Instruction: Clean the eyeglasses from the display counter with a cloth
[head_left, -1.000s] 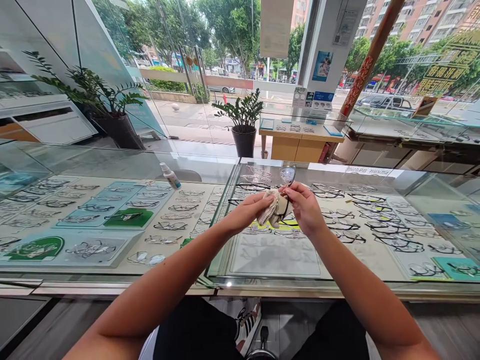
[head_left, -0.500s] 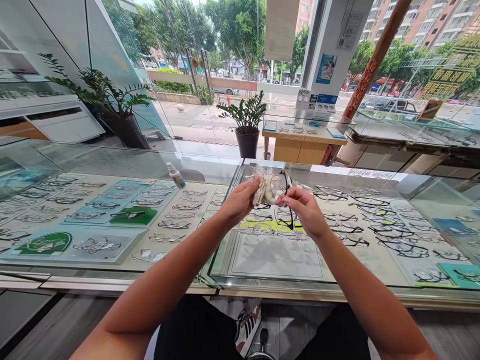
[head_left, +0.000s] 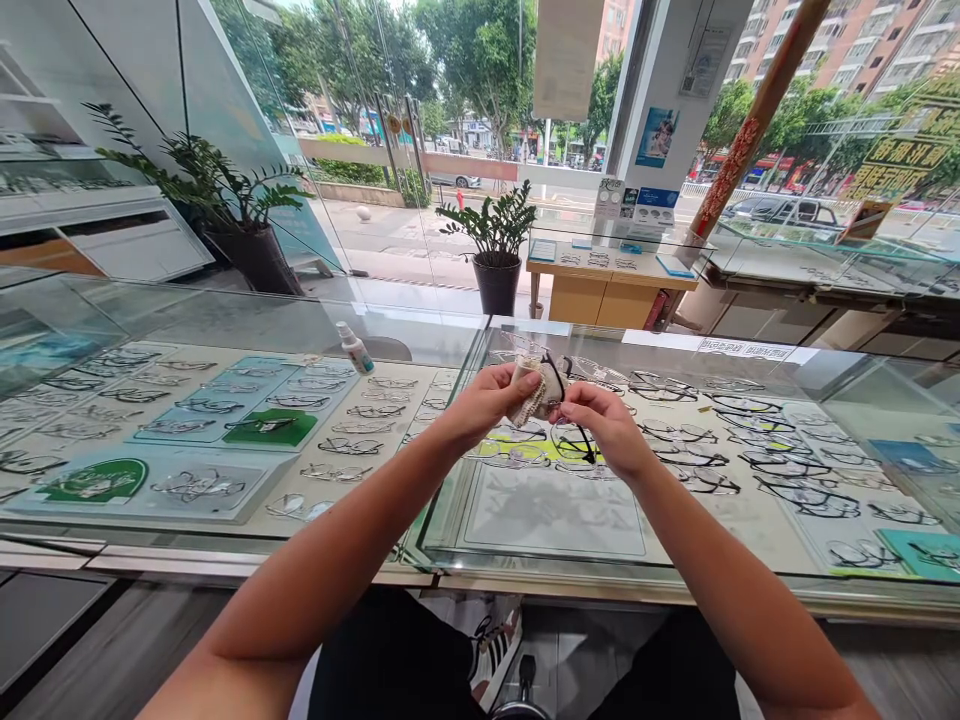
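My left hand is closed on a beige cleaning cloth, its thumb pressing the cloth against a lens of a pair of eyeglasses. The glasses have a dark frame and are held up over the glass counter, tilted. In my right hand the frame is pinched near its lower rim between thumb and fingertips. One dark temple hangs down beside the right fingers. The cloth hides much of the lenses.
Under the glass countertop lie rows of eyeglasses on both sides. A white spray bottle stands on the counter to the left. Beyond are a potted plant and a wooden display table.
The cloth in my left hand has shifted right and now wraps over the lens, with the thumb further forward. The glasses have turned and tilted slightly. My right hand keeps its pinch.
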